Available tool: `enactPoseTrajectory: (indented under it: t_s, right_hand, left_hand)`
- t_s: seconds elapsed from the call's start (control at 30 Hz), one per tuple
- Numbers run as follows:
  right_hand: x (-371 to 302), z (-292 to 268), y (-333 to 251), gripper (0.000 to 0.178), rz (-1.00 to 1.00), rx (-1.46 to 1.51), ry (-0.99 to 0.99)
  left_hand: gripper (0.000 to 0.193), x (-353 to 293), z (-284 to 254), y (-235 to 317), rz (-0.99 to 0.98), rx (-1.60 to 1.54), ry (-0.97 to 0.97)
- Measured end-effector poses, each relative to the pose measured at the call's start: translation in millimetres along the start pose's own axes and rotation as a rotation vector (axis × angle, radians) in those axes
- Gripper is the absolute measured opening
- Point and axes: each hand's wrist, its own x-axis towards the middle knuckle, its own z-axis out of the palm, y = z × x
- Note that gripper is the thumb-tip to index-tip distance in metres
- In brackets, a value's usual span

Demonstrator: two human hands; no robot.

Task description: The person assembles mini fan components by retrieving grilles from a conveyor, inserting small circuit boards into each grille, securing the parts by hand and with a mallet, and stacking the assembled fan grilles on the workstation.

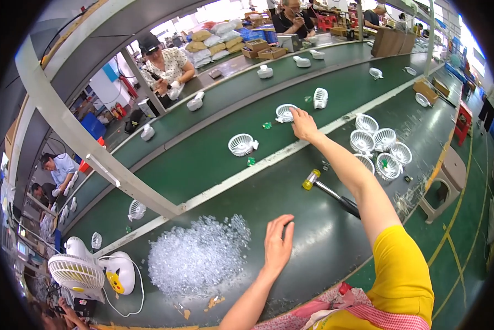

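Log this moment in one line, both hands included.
right hand: at white fan cage on conveyor | left hand: empty, beside clear plastic pieces | hammer: lying on bench

Six round white slatted plastic fan shells point(385, 139) clustered on the dark green bench point(318, 264), beside one yellow-headed hammer point(329, 191). Three more such shells and three small green circuit boards point(267, 126) lay on the green belt point(197, 168) around the right hand point(304, 125).

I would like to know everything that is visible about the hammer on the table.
The hammer has a yellow, plastic-looking head, a straight silvery metal-looking shaft and a black grip. It lies on the dark worktable, head pointing away from the person. The grip's end may be partly hidden by the right forearm. Neither left hand nor right hand touches it.
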Motion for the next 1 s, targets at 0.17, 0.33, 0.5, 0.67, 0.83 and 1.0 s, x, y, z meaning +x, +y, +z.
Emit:
enactPoseTrajectory:
  t_s: [0.17,0.33,0.5,0.67,0.83,1.0]
  right_hand:
    - [19,23,-17,0.085,-0.043,-0.321,-0.314]
    - [21,21,-89,0.068,-0.351,-0.1,-0.377]
    - [-3,33,-98,0.022,-0.489,-0.167,-0.268]
    - [-29,-20,-111,0.02,-0.422,-0.146,-0.13]
    - [-137,-123,-131,0.02,-0.569,0.028,-0.036]
    - [-203,-160,-125,0.04,-0.612,0.014,-0.192]
  left_hand:
    - [0.016,1,0,-5,0.028,0.026,-0.024]
    - [0.015,1,-9,-2,0.032,0.056,0.002]
    - [0.014,4,1,-2,0.059,0.048,-0.022]
    - [0.022,1,-3,-1,0.01,0.018,0.011]
    - [0.044,0,-8,8,0.191,0.261,0.229]
    - [0.051,-2,-6,-5,0.277,0.548,0.028]
